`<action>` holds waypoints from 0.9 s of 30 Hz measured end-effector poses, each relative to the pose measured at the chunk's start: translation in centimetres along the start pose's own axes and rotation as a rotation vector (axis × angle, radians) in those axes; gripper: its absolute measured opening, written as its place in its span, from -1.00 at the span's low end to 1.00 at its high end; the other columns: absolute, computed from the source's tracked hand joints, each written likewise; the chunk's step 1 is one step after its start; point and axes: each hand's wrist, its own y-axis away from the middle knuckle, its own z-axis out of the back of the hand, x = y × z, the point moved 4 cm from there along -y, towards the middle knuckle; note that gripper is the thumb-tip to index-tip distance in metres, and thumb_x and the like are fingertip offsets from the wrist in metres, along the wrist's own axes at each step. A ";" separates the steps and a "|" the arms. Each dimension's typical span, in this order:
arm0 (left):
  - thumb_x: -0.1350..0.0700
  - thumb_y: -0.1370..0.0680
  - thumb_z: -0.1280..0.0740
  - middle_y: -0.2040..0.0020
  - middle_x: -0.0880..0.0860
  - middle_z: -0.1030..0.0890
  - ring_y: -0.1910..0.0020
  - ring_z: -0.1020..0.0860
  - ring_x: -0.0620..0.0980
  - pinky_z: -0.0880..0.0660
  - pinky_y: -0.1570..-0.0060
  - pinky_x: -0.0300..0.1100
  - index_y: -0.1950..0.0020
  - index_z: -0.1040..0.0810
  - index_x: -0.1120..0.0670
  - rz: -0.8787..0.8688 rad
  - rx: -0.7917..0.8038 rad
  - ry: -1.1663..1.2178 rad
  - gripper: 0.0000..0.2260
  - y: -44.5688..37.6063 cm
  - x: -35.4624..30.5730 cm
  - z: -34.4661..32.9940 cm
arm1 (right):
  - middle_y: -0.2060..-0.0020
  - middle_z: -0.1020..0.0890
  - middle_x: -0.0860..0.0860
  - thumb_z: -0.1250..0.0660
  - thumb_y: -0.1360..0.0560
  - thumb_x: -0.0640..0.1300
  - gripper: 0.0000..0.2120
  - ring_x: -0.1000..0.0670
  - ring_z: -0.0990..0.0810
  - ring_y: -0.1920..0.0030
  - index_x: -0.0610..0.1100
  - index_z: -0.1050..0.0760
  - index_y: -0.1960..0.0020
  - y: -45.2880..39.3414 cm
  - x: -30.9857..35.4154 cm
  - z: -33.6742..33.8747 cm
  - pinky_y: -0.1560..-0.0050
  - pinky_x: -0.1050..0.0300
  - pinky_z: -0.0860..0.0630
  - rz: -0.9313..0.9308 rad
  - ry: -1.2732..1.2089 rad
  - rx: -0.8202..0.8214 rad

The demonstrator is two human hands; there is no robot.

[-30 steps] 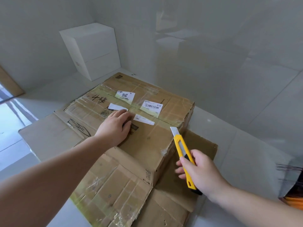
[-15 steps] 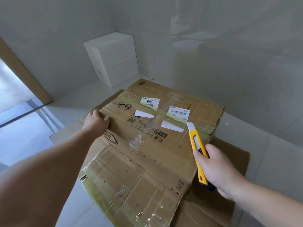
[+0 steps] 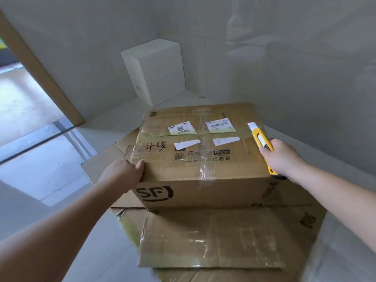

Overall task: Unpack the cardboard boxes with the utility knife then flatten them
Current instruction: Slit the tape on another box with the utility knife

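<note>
Tiled floor corner: sealed cardboard box (image 3: 203, 159) on flattened cardboard (image 3: 213, 237).
Left hand (image 3: 124, 176) gripping box corner; right hand (image 3: 282, 157) clenching utility knife (image 3: 259, 137), blade out. Next, likely: slit top tape seam.

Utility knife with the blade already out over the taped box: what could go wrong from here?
1. The utility knife has its blade exposed while the left hand grips the near left top corner of the cardboard box; a cut drawn that way could reach its fingers.
2. The box sits on flattened cardboard on a glossy floor, so it may slide under pressure.
3. A deep cut could damage unseen contents.
</note>
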 end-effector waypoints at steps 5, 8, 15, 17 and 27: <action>-0.32 -0.55 0.00 0.54 0.02 -0.59 0.50 -0.60 -0.03 -0.56 0.29 -0.19 0.33 -0.58 0.16 0.028 0.097 -0.205 -0.35 1.2 0.5 1.0 | 0.31 -0.41 -0.09 -0.16 -0.62 -0.07 -0.74 -0.05 -0.38 0.37 -0.17 -0.32 0.19 -2.5 0.3 -0.5 0.45 0.14 -0.19 0.035 0.086 -0.029; -0.29 -0.58 -0.02 0.36 0.01 -0.55 0.39 -0.51 -0.06 -0.34 0.45 -0.23 0.28 -0.49 0.14 -0.036 -0.038 -0.322 -0.43 0.6 -0.3 2.6 | 0.31 -0.42 -0.11 -0.17 -0.61 -0.07 -0.74 -0.06 -0.39 0.39 -0.16 -0.30 0.21 -0.4 0.6 -0.3 0.47 0.15 -0.21 0.090 0.036 -0.070; -0.11 -0.58 -0.17 -0.23 0.14 -0.47 -0.12 -0.47 0.12 -0.43 0.03 -0.10 -0.28 -0.41 0.16 -0.313 -0.118 0.005 -0.58 -5.3 -3.8 4.0 | 0.25 -0.57 -0.22 -0.24 -0.59 -0.05 -0.80 -0.21 -0.55 0.26 -0.15 -0.44 0.14 8.7 -0.3 -0.1 0.31 0.03 -0.47 0.083 -0.226 -0.027; -0.12 -0.59 -0.14 -0.41 0.14 -0.35 -0.37 -0.33 0.13 -0.32 -0.26 -0.04 -0.41 -0.33 0.17 -0.358 -0.129 0.045 -0.50 -7.3 -5.5 3.8 | 0.33 -0.50 -0.14 -0.25 -0.59 -0.02 -0.76 -0.14 -0.50 0.32 -0.15 -0.47 0.16 10.3 -1.1 -1.7 0.31 0.03 -0.44 -0.046 -0.275 0.083; -0.23 -0.58 -0.09 -0.48 0.11 -0.26 -0.48 -0.16 0.11 -0.06 -0.46 0.06 -0.44 -0.26 0.15 -0.417 -0.105 -0.078 -0.41 -13.1 -9.7 1.8 | 0.26 -0.42 -0.14 -0.20 -0.60 0.04 -0.71 -0.04 -0.42 0.28 -0.20 -0.48 0.03 10.5 1.1 -6.6 0.24 0.05 -0.44 -0.271 -0.517 0.178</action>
